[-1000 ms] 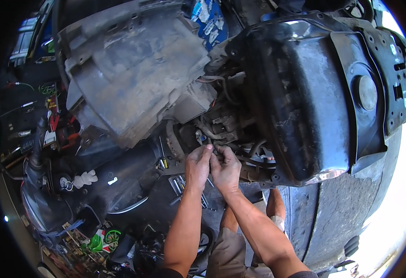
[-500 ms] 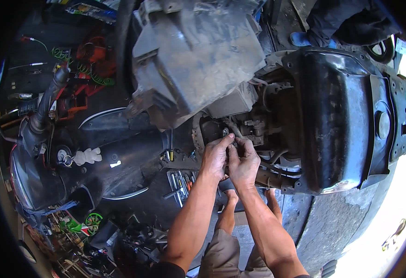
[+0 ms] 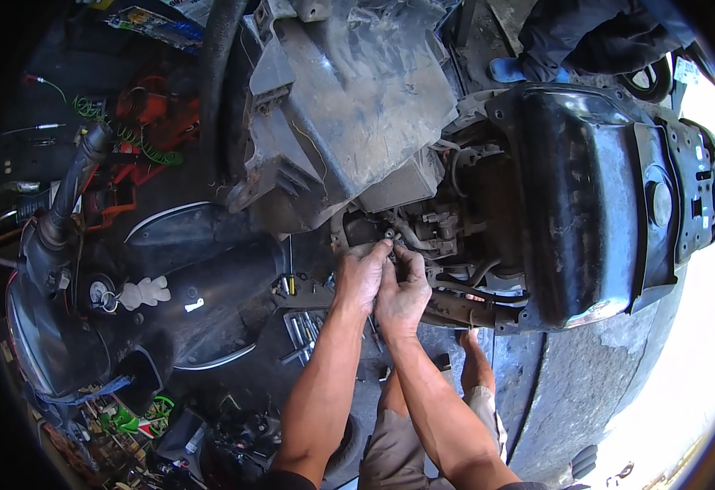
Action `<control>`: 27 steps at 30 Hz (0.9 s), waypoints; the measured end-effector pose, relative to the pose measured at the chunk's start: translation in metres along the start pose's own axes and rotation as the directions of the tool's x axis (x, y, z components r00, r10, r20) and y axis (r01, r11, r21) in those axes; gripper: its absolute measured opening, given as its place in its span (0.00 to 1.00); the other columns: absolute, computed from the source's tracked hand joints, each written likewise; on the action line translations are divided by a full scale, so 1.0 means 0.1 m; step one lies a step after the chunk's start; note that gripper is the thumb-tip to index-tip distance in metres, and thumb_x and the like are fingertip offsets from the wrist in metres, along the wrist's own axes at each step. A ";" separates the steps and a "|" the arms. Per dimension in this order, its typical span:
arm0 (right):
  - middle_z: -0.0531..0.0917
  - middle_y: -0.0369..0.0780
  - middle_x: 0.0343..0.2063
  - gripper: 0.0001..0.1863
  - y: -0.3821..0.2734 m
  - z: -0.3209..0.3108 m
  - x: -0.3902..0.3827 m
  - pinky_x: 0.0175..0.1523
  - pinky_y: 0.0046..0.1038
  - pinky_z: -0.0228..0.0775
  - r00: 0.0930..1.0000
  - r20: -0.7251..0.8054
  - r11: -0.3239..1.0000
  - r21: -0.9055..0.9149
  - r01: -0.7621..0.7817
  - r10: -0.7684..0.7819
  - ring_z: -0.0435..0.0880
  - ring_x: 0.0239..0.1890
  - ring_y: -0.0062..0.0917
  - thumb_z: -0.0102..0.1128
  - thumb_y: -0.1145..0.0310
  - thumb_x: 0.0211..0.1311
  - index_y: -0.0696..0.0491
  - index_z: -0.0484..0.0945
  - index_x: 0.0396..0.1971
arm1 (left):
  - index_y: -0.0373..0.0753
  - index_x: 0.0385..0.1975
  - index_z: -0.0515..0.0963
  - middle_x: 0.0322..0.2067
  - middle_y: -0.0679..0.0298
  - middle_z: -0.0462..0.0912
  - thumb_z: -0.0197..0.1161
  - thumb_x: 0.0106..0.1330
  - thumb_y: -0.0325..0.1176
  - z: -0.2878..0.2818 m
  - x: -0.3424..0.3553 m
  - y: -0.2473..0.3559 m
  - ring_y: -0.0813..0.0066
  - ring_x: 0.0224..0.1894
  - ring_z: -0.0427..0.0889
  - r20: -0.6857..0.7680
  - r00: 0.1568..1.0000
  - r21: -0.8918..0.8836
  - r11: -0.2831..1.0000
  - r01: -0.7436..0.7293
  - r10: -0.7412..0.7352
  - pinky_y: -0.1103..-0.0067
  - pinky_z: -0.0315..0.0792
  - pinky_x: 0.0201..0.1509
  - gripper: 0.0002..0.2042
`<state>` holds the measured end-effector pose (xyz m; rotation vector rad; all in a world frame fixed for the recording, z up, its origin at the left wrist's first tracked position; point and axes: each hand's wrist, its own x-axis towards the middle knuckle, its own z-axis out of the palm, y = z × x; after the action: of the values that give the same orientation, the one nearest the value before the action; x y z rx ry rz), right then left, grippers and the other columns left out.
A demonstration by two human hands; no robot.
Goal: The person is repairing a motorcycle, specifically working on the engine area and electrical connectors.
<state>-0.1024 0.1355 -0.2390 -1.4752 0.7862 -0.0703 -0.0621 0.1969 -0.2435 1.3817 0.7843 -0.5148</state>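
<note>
Both my hands meet over the opened middle of a motor scooter, beside its dark engine bay (image 3: 441,237). My left hand (image 3: 361,276) is closed, thumb pressed against the fingers near a small round metal-ended part (image 3: 389,234). Close against it, my right hand (image 3: 402,302) is curled with its fingertips pinched together. What either hand grips is hidden by the fingers. Just beyond them a dusty grey plastic housing (image 3: 374,98) hangs over the bay. To the right lies the scooter's glossy black fuel tank (image 3: 578,196) with a round cap (image 3: 660,204).
A tool tray (image 3: 286,314) and a screwdriver (image 3: 291,282) lie left of my forearms. Further left are the handlebar (image 3: 76,184) and a pale bear-shaped key fob (image 3: 144,292). Another person's dark-trousered leg (image 3: 566,41) and blue sandal (image 3: 506,70) show at the far right.
The view has shifted slightly, so the scooter and my hands sit further left in the picture. Both hands stay pinched together at the same spot. One of my feet is now out of sight.
</note>
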 end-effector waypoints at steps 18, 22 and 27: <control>0.85 0.52 0.32 0.09 0.14 0.52 0.14 0.39 0.36 0.77 0.999 -0.040 0.984 -0.176 -0.009 0.002 0.85 0.34 0.49 0.60 0.71 0.65 0.55 0.77 0.44 | 0.27 0.40 0.84 0.32 0.58 0.87 0.63 0.68 0.32 -0.20 0.35 0.31 0.73 0.33 0.82 -0.045 0.943 0.527 0.809 -0.259 0.331 0.77 0.75 0.39 0.12; 0.86 0.52 0.34 0.13 0.17 0.56 0.18 0.41 0.41 0.77 0.993 -0.048 0.971 -0.219 0.091 -0.104 0.86 0.37 0.50 0.61 0.71 0.63 0.54 0.77 0.46 | 0.27 0.39 0.84 0.31 0.53 0.88 0.61 0.68 0.32 -0.28 0.50 0.34 0.68 0.33 0.84 0.062 0.974 0.557 0.802 -0.216 0.219 0.72 0.75 0.40 0.12; 0.86 0.53 0.35 0.13 0.14 0.57 0.20 0.43 0.43 0.76 0.995 -0.006 0.947 -0.308 0.089 -0.095 0.86 0.39 0.51 0.59 0.70 0.64 0.53 0.77 0.48 | 0.28 0.37 0.85 0.32 0.46 0.87 0.60 0.68 0.31 -0.27 0.60 0.30 0.61 0.34 0.87 0.039 0.963 0.690 0.690 -0.219 0.267 0.68 0.76 0.41 0.12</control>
<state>-0.0640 0.1763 -0.2656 -1.8100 0.7687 -0.0344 -0.0061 0.2352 -0.2679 2.1821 0.4420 -0.5818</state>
